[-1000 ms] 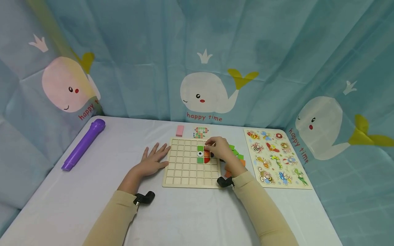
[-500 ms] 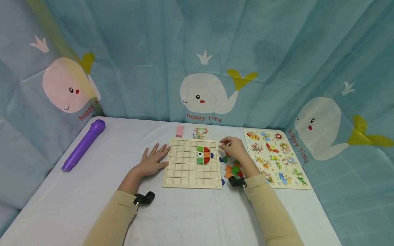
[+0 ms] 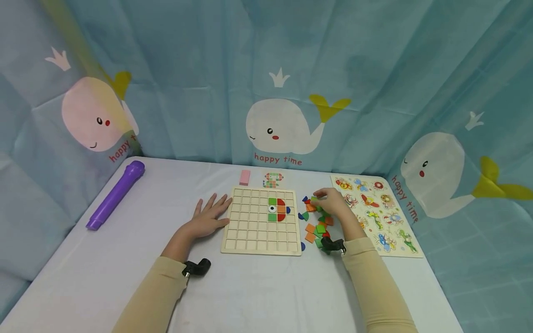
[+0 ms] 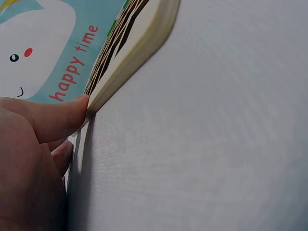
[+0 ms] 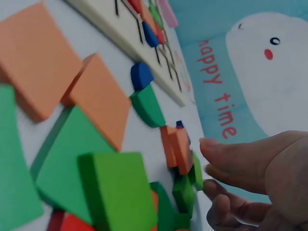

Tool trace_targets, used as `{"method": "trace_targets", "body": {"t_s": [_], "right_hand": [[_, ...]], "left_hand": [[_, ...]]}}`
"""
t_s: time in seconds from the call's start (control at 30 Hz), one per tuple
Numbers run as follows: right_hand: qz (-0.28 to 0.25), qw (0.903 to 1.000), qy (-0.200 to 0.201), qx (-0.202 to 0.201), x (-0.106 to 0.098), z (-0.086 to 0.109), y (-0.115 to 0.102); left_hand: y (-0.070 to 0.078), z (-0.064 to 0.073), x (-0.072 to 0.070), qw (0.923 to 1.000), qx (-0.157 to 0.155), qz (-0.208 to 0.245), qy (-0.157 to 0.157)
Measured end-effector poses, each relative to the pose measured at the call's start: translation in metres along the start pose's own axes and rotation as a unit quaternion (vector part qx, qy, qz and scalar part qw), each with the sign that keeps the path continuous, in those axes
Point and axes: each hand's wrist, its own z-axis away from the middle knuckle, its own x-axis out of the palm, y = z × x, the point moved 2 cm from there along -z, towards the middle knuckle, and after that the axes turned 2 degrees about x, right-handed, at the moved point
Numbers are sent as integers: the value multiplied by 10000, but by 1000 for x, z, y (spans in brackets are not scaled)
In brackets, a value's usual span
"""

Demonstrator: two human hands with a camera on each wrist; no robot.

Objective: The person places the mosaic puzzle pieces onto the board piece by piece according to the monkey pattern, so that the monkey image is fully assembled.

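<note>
A wooden grid board [image 3: 254, 231] lies mid-table. In some of its cells sit green squares [image 3: 272, 217], a white eye tile [image 3: 272, 209], red rounded tiles [image 3: 281, 217], an orange tile [image 3: 281, 209] and a blue half-round tile [image 3: 288, 210]. My left hand [image 3: 207, 217] rests flat with spread fingers at the board's left edge; its thumb touches that edge in the left wrist view. My right hand [image 3: 333, 203] is over the loose tiles to the right of the board. In the right wrist view, its fingertips are beside a green tile [image 5: 196, 171], with nothing visible between them.
Loose orange tiles [image 3: 310, 237] and other coloured pieces are scattered right of the board. Farther right lies an insect picture board [image 3: 387, 222]. A pink block [image 3: 244, 177] and a small pattern card [image 3: 272, 180] stand behind the board; a purple microphone-shaped tube [image 3: 115, 194] lies at left.
My right hand has moved right, from above the red tiles on the board to the loose tile pile, uncovering the blue half-round tile. The left hand has stayed at the board's edge.
</note>
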Motion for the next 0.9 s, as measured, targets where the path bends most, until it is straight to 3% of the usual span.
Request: {"method": "trace_targets", "body": {"t_s": [0.33,0.5,0.9], "right_hand": [[-34,9997,-111,211,0,-1,7],[152,9998,-123,-84,-2,1,3],[-161,9975,18,-685,16,3,-22]], "left_hand": [[1,0,0,9999,33,102,-14],[2,0,-1,10000,54,82,4],[2,1,-1,10000,23,71,46]]}}
